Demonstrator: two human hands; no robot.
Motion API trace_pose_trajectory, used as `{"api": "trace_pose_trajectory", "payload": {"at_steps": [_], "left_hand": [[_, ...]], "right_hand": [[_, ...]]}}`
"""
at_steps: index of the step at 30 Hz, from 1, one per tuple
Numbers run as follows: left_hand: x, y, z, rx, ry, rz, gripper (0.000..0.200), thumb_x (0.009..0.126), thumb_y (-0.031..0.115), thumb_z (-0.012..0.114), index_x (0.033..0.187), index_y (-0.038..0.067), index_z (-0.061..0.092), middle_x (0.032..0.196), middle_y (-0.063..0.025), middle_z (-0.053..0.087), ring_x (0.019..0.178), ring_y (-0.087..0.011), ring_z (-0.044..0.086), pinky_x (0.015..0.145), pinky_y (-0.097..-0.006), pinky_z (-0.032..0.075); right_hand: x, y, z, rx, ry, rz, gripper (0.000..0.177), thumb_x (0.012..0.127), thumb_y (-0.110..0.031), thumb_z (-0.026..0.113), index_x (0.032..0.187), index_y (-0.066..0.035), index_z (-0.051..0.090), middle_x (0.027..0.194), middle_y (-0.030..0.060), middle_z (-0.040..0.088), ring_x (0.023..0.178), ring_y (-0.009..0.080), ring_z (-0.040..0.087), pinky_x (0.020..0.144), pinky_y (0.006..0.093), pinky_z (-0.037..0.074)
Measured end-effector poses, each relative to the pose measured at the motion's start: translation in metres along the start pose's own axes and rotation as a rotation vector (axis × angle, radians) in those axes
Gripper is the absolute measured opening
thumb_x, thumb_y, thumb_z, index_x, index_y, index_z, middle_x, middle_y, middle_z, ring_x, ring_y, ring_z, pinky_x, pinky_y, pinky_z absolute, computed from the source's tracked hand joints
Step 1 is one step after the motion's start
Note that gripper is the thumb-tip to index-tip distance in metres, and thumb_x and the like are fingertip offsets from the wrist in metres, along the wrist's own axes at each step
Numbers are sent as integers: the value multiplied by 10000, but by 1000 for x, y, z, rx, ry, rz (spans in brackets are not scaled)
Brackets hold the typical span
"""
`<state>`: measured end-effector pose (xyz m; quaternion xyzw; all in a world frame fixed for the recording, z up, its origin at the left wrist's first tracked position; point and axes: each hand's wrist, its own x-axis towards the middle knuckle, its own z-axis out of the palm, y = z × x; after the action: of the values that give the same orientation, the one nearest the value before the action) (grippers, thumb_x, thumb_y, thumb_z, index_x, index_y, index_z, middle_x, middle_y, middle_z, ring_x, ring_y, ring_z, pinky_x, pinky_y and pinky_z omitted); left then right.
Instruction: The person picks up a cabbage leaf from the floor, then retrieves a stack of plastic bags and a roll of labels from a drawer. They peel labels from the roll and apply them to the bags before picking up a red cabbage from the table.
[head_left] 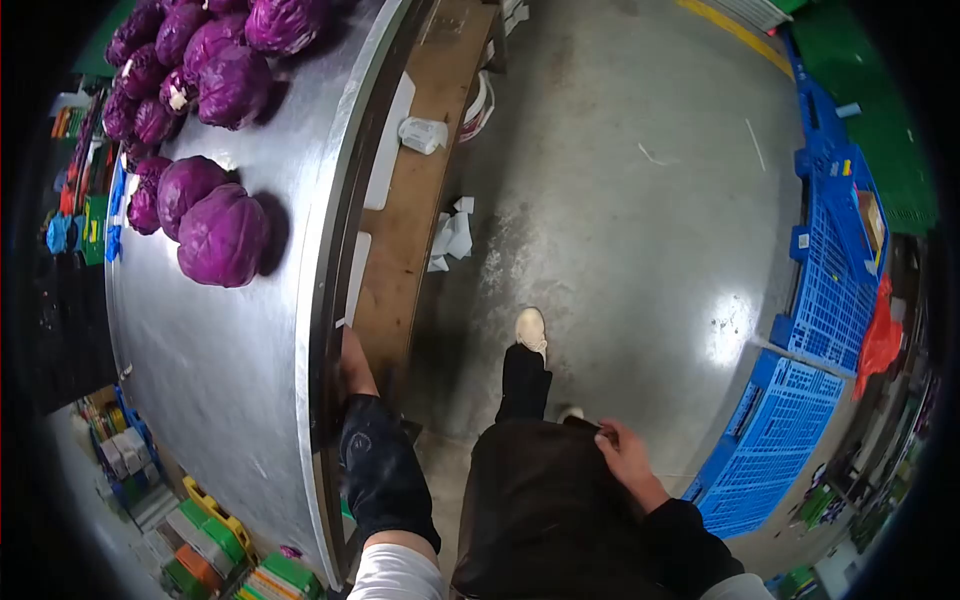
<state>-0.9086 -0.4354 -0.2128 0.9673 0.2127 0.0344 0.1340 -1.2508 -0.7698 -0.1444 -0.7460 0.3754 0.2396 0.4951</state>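
Note:
My left hand (355,365) is at the side of the metal table (240,400), just under its rim. The table edge hides most of its fingers, and a small white tip shows just above it. My right hand (628,460) is in front of my body beside the dark apron (540,490). Its fingers are curled closed against a small dark edge that I cannot make out. Farther up the table, a pair of red cabbages (222,235) sits apart from a larger heap of red cabbages (215,75).
A wooden lower shelf (400,230) under the table holds a white roll (423,135). Crumpled white paper (455,238) lies by the shelf on the grey floor (620,230). Blue plastic pallets (785,420) line the right side, with a red plastic bag (880,330) behind them.

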Motion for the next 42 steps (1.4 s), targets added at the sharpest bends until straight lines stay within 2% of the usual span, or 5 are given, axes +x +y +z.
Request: {"api": "trace_pose_trajectory", "payload": {"at_steps": [5,21,31,35,42], "left_hand": [[0,-12,-6,28,90,-26,449,808,347,589,1065,-21,579,1049,-233,601,940,-392,582,832,-470,443],[8,-38,-29,105,155,-129,464,822,406,582,1070,13,590,1056,-190,609,947,-365,579,816,-455,438],[-43,25,-15,18,-143,-264,438,827,429,586,1042,48,610,1035,-155,615,954,-342,568,800,-440,424],[-86,36,-14,-111,205,333,245,768,231,665,882,24,603,841,-125,584,788,-317,547,740,-404,423],[-165,72,-34,-314,9,211,275,626,8,712,871,16,588,790,-120,504,741,-315,494,660,-388,413]], "right_hand": [[17,-12,-4,255,-233,107,248,858,-144,567,1075,-26,564,825,101,643,743,175,644,694,287,494],[58,45,-85,-113,-421,106,223,849,-106,556,1053,-17,567,842,112,644,685,169,636,646,289,506],[50,-7,-49,-59,-526,105,244,867,-117,546,1076,8,552,863,110,636,718,160,635,694,284,506],[53,-20,-43,-170,-583,67,233,870,-98,530,1077,7,548,825,98,639,705,158,631,676,277,496],[78,-44,-41,-156,-542,-62,203,862,-44,519,1055,9,549,792,86,626,679,150,616,650,267,489]]}}
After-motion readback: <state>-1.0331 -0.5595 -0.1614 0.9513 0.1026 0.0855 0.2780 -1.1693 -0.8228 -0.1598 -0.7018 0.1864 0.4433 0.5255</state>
